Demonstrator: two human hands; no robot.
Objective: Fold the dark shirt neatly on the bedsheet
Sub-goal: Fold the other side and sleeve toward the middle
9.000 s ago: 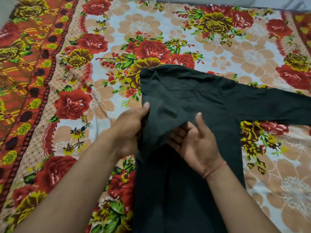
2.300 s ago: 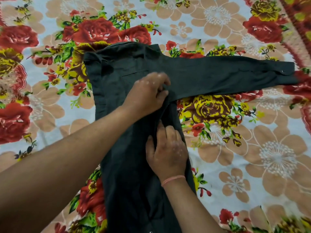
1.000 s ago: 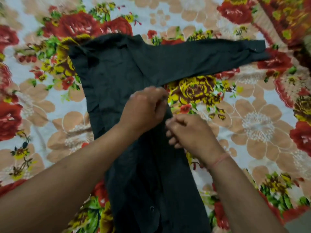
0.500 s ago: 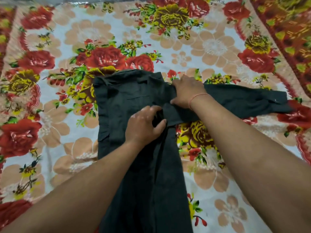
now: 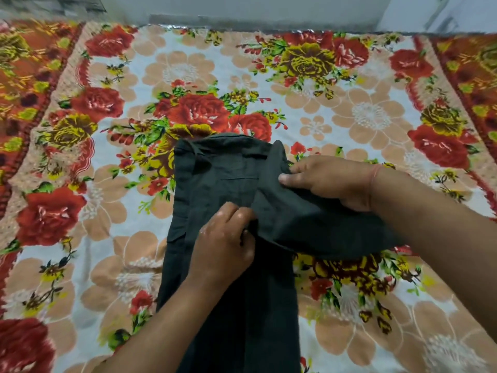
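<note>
Our left hand (image 5: 226,243) pinches the dark shirt (image 5: 223,170); our right hand (image 5: 330,181) grips its sleeve (image 5: 309,224). Releasing the pinch early would likely skew the fold.

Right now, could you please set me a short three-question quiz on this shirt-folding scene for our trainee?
1. True or false: the right hand holds the sleeve of the shirt, lifted off the bed.
2. Where is the left hand? A: on the shirt's body, beside the sleeve. B: flat on the bare sheet. C: in the air, touching nothing.
3. Fill the gap: the bedsheet is printed with large ____.

Key: 1 true. 2 A. 3 flowers.
</note>
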